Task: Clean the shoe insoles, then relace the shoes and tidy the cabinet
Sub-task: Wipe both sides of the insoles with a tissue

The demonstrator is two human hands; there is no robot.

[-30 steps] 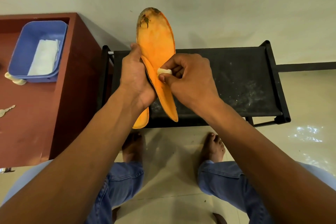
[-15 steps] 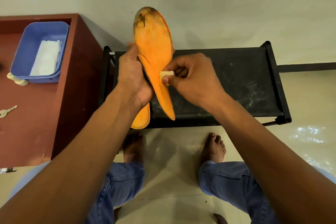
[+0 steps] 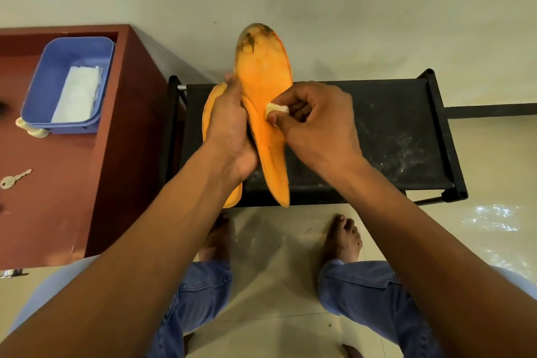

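An orange insole (image 3: 266,78) stands upright in front of me, its toe end dark with dirt. My left hand (image 3: 229,128) grips it at the middle from the left, together with a second orange insole (image 3: 209,107) that shows behind the hand and below the wrist. My right hand (image 3: 313,122) pinches a small white wipe (image 3: 277,109) and presses it against the front insole's middle.
A black shoe rack (image 3: 389,131) stands behind the insoles by the wall. On the red-brown cabinet (image 3: 87,171) at the left sit a blue tub (image 3: 58,67) holding a white cloth (image 3: 78,93), and a key (image 3: 14,179). My bare feet are on the tiled floor.
The front insole has turned to show more of its face, and the second insole now sticks out at the left of my left hand. My right hand keeps the wipe on the insole's middle.
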